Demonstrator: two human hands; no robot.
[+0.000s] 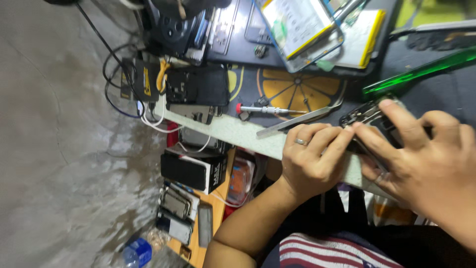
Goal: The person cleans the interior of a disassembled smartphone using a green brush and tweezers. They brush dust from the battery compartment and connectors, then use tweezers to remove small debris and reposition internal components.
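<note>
At the desk (238,133) edge, left hand (310,161) and right hand (426,159) both pinch an opened phone (367,118): thin, stiff, probably fragile, best gripped by its frame edges.

Both hands meet on 1 opened phone (369,119) at the bench edge (233,131): the left hand (310,159) grips its near end, the right hand (426,159) lies over its far side. Just beyond the grip lie tweezers (302,118) and, touching them, a screwdriver (263,109). Further beyond, a tablet (297,22) rests (tilted) on other devices. Well left of the grip, below the bench edge, a box (193,171) stands above 2 stacked phones (176,213).
</note>
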